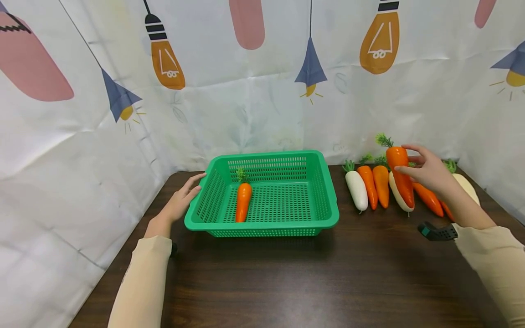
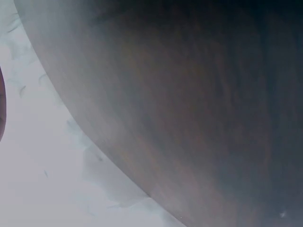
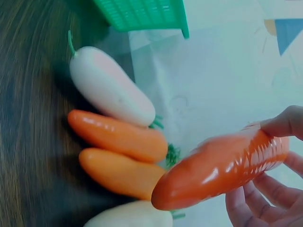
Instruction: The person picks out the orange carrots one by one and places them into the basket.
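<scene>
My right hand grips an orange carrot with a green leafy top, thumb on one side and fingers on the other. That carrot is raised over the row of vegetables, tip pointing down, and overlaps a white radish in the head view. In the right wrist view its glossy body slants between the fingertips. On the left, my left hand touches the side rim of a green plastic basket with fingers extended. Inside the basket lies one carrot. The left wrist view shows mostly table.
Left of the held carrot lie a white radish and two carrots. More carrots and a pale vegetable lie partly behind the right arm. A printed curtain hangs behind the dark wooden table.
</scene>
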Available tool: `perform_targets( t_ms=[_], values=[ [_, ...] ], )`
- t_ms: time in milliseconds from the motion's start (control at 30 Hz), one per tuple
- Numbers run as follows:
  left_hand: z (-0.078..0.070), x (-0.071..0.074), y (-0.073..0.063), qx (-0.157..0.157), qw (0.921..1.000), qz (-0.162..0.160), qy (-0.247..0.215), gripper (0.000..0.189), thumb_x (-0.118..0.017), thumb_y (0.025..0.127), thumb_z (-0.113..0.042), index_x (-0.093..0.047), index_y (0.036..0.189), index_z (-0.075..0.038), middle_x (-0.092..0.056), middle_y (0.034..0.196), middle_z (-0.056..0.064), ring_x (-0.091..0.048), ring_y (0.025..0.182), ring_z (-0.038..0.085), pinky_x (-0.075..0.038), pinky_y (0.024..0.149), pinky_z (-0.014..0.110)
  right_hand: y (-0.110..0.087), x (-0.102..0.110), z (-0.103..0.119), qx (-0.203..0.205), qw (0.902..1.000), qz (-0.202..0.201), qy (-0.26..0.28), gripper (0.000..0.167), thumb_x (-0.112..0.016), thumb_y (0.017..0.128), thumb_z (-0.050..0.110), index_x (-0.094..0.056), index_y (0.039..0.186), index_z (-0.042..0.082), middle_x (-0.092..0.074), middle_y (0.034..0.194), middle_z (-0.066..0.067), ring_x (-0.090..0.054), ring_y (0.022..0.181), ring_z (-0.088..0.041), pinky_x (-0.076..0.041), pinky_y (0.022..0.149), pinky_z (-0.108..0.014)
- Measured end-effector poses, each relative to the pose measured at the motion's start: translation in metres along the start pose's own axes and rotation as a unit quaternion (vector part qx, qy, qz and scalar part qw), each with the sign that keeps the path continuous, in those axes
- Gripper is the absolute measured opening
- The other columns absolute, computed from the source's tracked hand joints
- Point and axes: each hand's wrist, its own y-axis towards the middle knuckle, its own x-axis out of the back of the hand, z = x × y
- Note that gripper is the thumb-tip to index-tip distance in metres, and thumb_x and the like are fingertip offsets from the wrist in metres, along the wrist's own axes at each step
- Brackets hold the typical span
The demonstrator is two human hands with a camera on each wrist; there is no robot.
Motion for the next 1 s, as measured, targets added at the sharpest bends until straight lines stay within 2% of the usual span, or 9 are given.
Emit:
perform_targets(
  t_ms=[33, 100, 167, 267, 333, 633, 833, 1000],
  values=[
    [0.000, 0.000, 0.000, 0.000, 1.0000, 0.000, 0.001, 0.055, -0.034, 0.114, -0.035, -0.021, 0.165, -0.020, -0.033, 0.157, 0.032, -0.045, 0.133, 0.058, -0.034, 0.103, 0.074, 0.000, -0.001, 0.002, 0.003, 1.0000, 0.002, 0.003, 0.082, -0.062, 0.105, 0.028, -0.011, 0.164, 0.002, -0.027, 0.151, -0.044, -0.040, 0.129, -0.056, -0.051, 0.068, -0.017],
    [0.000, 0.000, 0.001, -0.001, 1.0000, 0.001, 0.003, 0.055, -0.034, 0.114, -0.036, -0.021, 0.165, -0.021, -0.032, 0.158, 0.032, -0.044, 0.133, 0.058, -0.034, 0.104, 0.075, 0.000, -0.002, 0.006, 0.008, 0.9999, 0.007, 0.010, 0.081, -0.061, 0.105, 0.028, -0.012, 0.164, 0.003, -0.028, 0.152, -0.043, -0.049, 0.124, -0.045, -0.051, 0.070, -0.015],
    [0.000, 0.001, 0.001, 0.000, 1.0000, 0.001, 0.006, 0.055, -0.034, 0.114, -0.036, -0.021, 0.165, -0.021, -0.030, 0.159, 0.032, -0.043, 0.133, 0.058, -0.033, 0.104, 0.075, 0.001, -0.005, 0.009, 0.011, 0.9996, 0.012, 0.024, 0.080, -0.061, 0.105, 0.029, -0.013, 0.164, 0.004, -0.030, 0.152, -0.041, -0.057, 0.114, -0.026, -0.050, 0.072, -0.013],
    [-0.001, 0.001, 0.001, 0.001, 1.0000, 0.003, 0.007, 0.056, -0.034, 0.114, -0.037, -0.020, 0.165, -0.021, -0.032, 0.158, 0.032, -0.045, 0.132, 0.058, -0.033, 0.104, 0.075, 0.002, -0.010, 0.015, 0.012, 0.9983, 0.022, 0.053, 0.080, -0.061, 0.105, 0.031, -0.014, 0.165, 0.008, -0.030, 0.153, -0.037, -0.055, 0.100, -0.001, -0.051, 0.074, -0.013],
    [-0.001, 0.001, 0.001, 0.002, 1.0000, 0.006, 0.007, 0.056, -0.034, 0.113, -0.037, -0.020, 0.165, -0.021, -0.033, 0.157, 0.032, -0.046, 0.131, 0.058, -0.033, 0.104, 0.075, 0.002, -0.012, 0.020, 0.011, 0.9970, 0.029, 0.071, 0.079, -0.061, 0.105, 0.031, -0.014, 0.166, 0.010, -0.030, 0.154, -0.036, -0.055, 0.097, 0.004, -0.052, 0.076, -0.014],
    [0.000, 0.003, -0.001, 0.007, 0.9997, 0.012, 0.021, 0.056, -0.033, 0.114, -0.038, -0.019, 0.165, -0.021, -0.027, 0.160, 0.032, -0.042, 0.133, 0.059, -0.031, 0.104, 0.076, 0.009, -0.022, 0.034, -0.011, 0.9858, 0.081, 0.147, 0.077, -0.058, 0.107, 0.027, -0.010, 0.167, 0.017, -0.024, 0.160, -0.027, -0.058, 0.104, 0.004, -0.053, 0.083, -0.020],
    [-0.001, 0.002, 0.000, 0.005, 0.9998, 0.011, 0.018, 0.056, -0.033, 0.113, -0.038, -0.019, 0.165, -0.022, -0.027, 0.160, 0.031, -0.042, 0.134, 0.059, -0.031, 0.104, 0.077, 0.012, -0.030, 0.044, -0.021, 0.9744, 0.113, 0.193, 0.072, -0.056, 0.108, 0.023, -0.013, 0.165, 0.019, -0.029, 0.156, -0.014, -0.055, 0.112, -0.007, -0.053, 0.087, -0.025],
    [0.000, 0.001, 0.001, 0.006, 0.9999, 0.009, 0.014, 0.056, -0.033, 0.113, -0.038, -0.019, 0.165, -0.021, -0.030, 0.159, 0.033, -0.044, 0.132, 0.060, -0.031, 0.104, 0.077, 0.013, -0.038, 0.056, -0.012, 0.9724, 0.127, 0.195, 0.070, -0.057, 0.107, 0.023, -0.016, 0.164, 0.017, -0.027, 0.158, -0.018, -0.057, 0.113, -0.009, -0.053, 0.088, -0.027]
  ],
)
